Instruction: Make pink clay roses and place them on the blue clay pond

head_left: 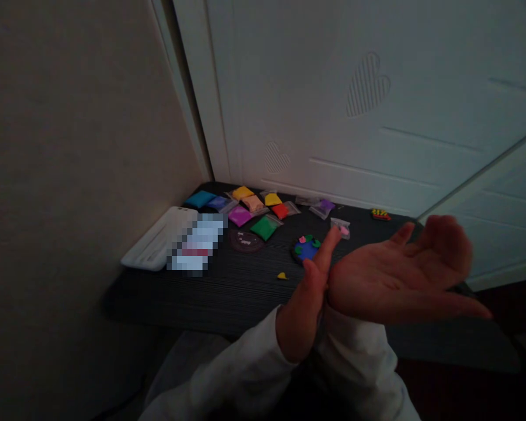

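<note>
My right hand [403, 278] is held palm up above the dark table [228, 292], fingers stretched out and slightly blurred, nothing visible in it. My left hand [309, 292] stands edge-on against the heel of the right palm, fingers extended upward. Both wear white sleeves. Just beyond the left fingertips lies a small blue clay piece [305, 248] with green and pink bits on it, and a tiny yellow scrap [282, 275] lies to its left.
Several small bags of coloured clay [249, 207] lie at the back of the table, a purple one [324, 206] apart. A white tray [155, 240] sits at left, a small red-yellow figure [380, 214] at back right. White panelled doors [355, 99] stand behind.
</note>
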Motion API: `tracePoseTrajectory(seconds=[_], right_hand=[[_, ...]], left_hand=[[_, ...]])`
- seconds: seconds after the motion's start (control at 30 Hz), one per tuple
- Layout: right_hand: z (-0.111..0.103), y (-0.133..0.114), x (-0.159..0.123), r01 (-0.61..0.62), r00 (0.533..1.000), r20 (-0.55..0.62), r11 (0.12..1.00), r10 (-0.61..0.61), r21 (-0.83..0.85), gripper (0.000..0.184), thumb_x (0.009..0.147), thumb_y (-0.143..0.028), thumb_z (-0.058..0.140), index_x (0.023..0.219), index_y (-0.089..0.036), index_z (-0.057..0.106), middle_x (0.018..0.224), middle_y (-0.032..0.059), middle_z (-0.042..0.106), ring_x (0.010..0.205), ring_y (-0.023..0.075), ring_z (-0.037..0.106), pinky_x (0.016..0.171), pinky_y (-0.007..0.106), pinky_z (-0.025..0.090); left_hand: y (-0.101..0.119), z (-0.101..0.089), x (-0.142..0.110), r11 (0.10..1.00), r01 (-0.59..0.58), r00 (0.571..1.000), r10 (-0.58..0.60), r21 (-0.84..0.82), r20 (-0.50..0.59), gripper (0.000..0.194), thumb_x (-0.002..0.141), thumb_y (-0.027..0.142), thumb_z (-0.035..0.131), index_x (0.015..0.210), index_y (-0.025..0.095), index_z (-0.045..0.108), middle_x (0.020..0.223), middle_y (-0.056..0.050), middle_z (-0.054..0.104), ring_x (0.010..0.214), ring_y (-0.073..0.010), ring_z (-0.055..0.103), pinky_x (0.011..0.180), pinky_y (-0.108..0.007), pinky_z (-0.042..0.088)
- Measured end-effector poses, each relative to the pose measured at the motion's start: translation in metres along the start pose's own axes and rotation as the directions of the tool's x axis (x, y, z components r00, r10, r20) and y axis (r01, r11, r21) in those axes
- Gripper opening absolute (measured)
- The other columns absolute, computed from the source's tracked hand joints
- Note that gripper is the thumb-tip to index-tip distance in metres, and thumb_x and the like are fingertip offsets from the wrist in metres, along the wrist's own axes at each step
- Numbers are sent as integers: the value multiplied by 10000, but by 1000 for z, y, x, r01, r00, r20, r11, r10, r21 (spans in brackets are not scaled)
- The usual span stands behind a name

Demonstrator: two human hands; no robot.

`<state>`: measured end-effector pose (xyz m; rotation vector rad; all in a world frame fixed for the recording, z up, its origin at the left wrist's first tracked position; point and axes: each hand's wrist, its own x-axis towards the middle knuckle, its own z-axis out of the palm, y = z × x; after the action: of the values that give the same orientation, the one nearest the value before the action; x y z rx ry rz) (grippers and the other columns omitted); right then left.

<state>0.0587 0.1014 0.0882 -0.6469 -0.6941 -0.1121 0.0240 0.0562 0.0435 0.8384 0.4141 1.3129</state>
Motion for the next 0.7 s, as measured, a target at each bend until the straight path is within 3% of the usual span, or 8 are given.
tracePoseTrajectory(seconds=[0.07, 0.17, 0.27, 0.37, 0.5, 0.63, 0.7], right_hand=[[-1, -7, -2, -41, 999, -8, 998, 42, 37, 668, 818, -297, -171, 966, -213, 475, 1077, 91, 436, 1119, 268, 384, 959, 539, 211], [2, -12, 1, -10, 999, -32, 999, 12, 45, 679, 811, -315, -183, 950, -230, 476, 1055, 82, 438, 1127, 268, 374, 961, 527, 213], [5, -2, 4, -1, 999, -40, 998, 3, 68, 608, 834, -336, -120, 930, -239, 472, 1053, 78, 423, 1135, 270, 358, 967, 527, 200], [1, 11, 0, -13, 1000, -16, 994, 15, 110, 582, 837, -281, -96, 915, -228, 478, 1036, 91, 426, 1109, 273, 377, 951, 546, 192], [-2, 9, -12, 31, 999, 39, 999, -30, -33, 602, 827, -265, -122, 985, -227, 458, 1019, 103, 431, 1088, 264, 397, 894, 534, 259], [7, 5, -13, 66, 997, -35, 994, -63, 82, 642, 825, -256, -138, 921, -206, 496, 993, 105, 455, 1046, 244, 424, 893, 525, 258], [10, 12, -11, 135, 988, 64, 986, -142, 96, 556, 855, -319, -23, 907, -186, 515, 979, 102, 466, 1011, 242, 439, 883, 517, 281]], left_hand=[[1, 0, -2, 1000, 13, 1000, -13, -9, -14, 671, 741, 621, 196, 1297, 254, 278, 1397, 40, 225, 1296, -174, 92, 1053, -279, 20], [-1, -1, -4, 998, 46, 999, -47, -40, -12, 655, 741, 617, 219, 1286, 262, 304, 1394, 40, 232, 1295, -183, 102, 1053, -291, 35], [-1, 3, -5, 995, 62, 998, -64, -82, -22, 617, 760, 591, 227, 1249, 248, 382, 1391, 37, 241, 1295, -179, 96, 1052, -270, 51], [3, 7, -4, 987, 54, 993, -70, -150, -100, 590, 797, 547, 166, 1236, 234, 405, 1373, 18, 290, 1288, -170, 140, 1050, -269, 70], [6, 5, -1, 982, 36, 986, -65, -185, -156, 583, 804, 544, 173, 1226, 226, 418, 1354, 13, 330, 1284, -153, 155, 1049, -262, 55], [1, -2, 2, 924, 129, 976, -183, -360, -121, 587, 791, 556, 240, 1185, 187, 469, 1303, -33, 411, 1254, -196, 249, 1036, -309, 157], [-2, -6, 5, 858, 162, 958, -255, -487, -132, 602, 790, 552, 251, 1148, 138, 504, 1223, -84, 497, 1201, -235, 347, 1004, -353, 238]])
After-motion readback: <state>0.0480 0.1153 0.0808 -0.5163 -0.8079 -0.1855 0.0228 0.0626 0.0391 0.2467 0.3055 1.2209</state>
